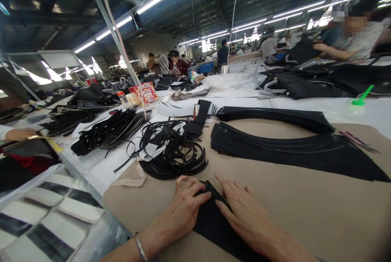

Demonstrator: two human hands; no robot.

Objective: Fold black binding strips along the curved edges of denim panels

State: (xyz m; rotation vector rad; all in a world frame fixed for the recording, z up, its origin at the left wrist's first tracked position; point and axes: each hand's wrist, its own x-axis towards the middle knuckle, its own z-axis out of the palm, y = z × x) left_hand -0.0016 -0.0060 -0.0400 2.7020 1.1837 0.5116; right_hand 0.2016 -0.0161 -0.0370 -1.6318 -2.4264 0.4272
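A black fabric piece [218, 229] lies on the tan board [293, 197] in front of me, its far end narrow and folded over along the edge. My left hand [186, 203] presses on the left side of this far end, fingers bent and thumb on the fold. On the right side my right hand [240, 205] rests with its fingers spread, thumb and fingertips touching the fabric's edge. Just beyond my hands sits a tangled coil of black strips [183, 160]. Stacked curved black pieces [275, 144] lie farther back at the right.
Pink-handled scissors [359, 140] and a green-tipped bottle [360, 103] are at the right. Black piece stacks [110, 129] stand at the left. Another person's hand [20, 134] is at the far left edge; a person [351, 38] handles black material at the back right.
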